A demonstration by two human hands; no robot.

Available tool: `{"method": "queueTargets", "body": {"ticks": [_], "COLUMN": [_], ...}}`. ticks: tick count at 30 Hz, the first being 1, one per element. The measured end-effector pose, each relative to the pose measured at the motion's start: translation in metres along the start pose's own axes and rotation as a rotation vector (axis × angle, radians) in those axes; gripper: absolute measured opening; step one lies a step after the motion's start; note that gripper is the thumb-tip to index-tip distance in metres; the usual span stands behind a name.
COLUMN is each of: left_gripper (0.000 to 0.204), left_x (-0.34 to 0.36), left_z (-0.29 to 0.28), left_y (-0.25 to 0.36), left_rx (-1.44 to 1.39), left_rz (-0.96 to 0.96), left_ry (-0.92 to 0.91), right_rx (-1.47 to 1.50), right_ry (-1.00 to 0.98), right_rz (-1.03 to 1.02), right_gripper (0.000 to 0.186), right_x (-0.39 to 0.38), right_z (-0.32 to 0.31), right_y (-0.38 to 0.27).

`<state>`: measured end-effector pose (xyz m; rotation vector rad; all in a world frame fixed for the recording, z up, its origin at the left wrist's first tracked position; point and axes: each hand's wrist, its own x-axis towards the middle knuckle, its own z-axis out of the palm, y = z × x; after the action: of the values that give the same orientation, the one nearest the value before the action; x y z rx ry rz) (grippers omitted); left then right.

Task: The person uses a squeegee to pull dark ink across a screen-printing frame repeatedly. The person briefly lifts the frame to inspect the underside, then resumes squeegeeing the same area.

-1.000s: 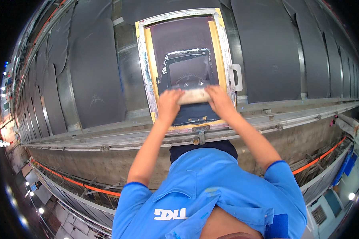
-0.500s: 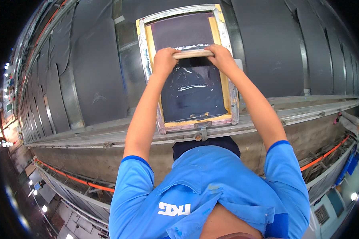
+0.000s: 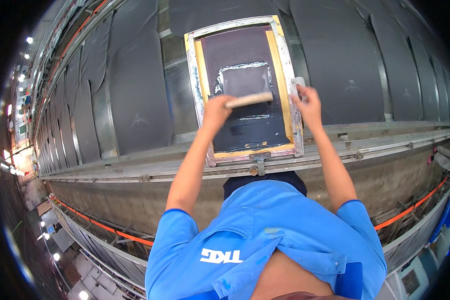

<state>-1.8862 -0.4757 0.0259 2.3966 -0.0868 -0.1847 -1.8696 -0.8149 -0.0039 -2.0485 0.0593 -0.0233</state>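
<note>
A screen printing frame with metal sides and yellow tape along its inner edges lies in front of me on the long table. Dark wet ink glistens on its mesh around a rectangular area. My left hand is closed around one end of a squeegee with a pale wooden grip, held slanted above the mesh. My right hand is at the frame's right side, fingers curled at a small pale handle there. The squeegee's blade is hard to make out against the ink.
Dark fabric sheets cover the table on both sides of the frame, some with a faint printed mark. A metal rail runs along the near edge, with a bracket and bolt at the frame. Behind me runs an orange strip.
My right hand has let go of the squeegee and moved to the frame's right side. My left hand has drawn the squeegee nearer and tilted it. A wet ink outline now shows on the mesh.
</note>
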Motion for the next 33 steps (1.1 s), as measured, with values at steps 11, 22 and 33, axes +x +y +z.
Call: {"method": "queueTargets", "body": {"ticks": [11,22,33], "left_gripper": [0.061,0.068,0.065], "left_x": [0.004,-0.189,-0.243], "left_z": [0.033,-0.062,-0.225], "left_y": [-0.03,-0.105,-0.28], "left_rx": [0.097,0.076,0.237], "left_rz": [0.234,0.187,0.116], "left_ry": [0.189,0.143,0.088], "right_rx": [-0.009,0.126,0.095], "right_ry": [0.181,0.206,0.135], "right_rz": [0.13,0.047,0.081], "right_gripper": [0.023,0.023,0.021], "right_x": [0.064,0.02,-0.05], "right_z": [0.022,0.18,0.408], "right_y": [0.012,-0.09,-0.198]}}
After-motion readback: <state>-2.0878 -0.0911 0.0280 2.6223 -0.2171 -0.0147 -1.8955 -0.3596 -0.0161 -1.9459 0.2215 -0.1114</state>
